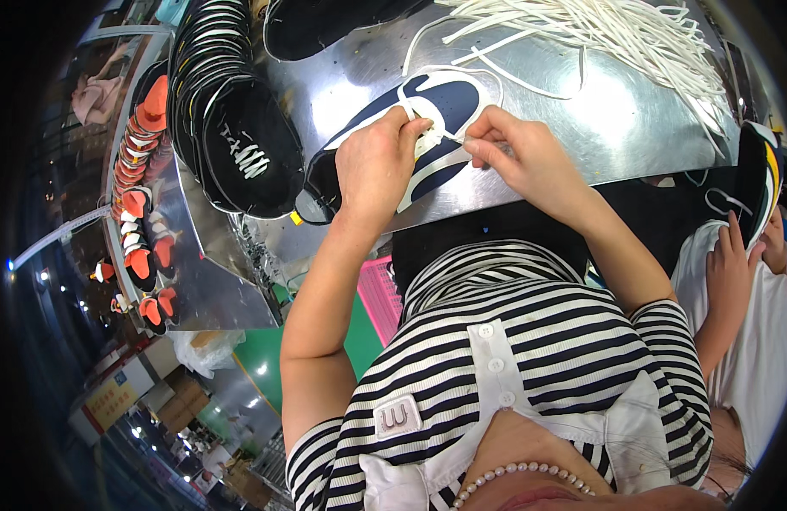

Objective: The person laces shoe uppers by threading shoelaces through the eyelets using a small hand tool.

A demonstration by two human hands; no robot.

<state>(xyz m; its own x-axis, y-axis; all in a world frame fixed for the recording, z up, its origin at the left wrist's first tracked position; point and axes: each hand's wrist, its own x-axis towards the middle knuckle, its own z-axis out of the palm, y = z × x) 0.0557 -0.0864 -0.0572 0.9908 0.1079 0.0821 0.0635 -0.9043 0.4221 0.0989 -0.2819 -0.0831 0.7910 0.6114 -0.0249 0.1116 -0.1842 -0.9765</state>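
Note:
A navy and white shoe upper (pixel 458 100) lies on the metal table in front of me, its toe pointing away to the right. My left hand (pixel 376 166) is closed on the upper near its eyelets, the fingers curled and partly hidden. In my right hand (pixel 519 155), thumb and forefinger pinch a white shoelace (pixel 449 135) just right of the eyelet area. The lace runs taut and short from there to the upper. Another length of it loops around the toe. The upper's dark heel opening (pixel 322 177) shows left of my left wrist.
A pile of white laces (pixel 615 38) covers the far right of the metal table (pixel 342 89). Nested black uppers (pixel 250 153) stand in a long row at left. Orange-lined uppers (pixel 136 204) fill another bench. A co-worker's hand (pixel 728 264) holds a shoe upper (pixel 758 183) at right.

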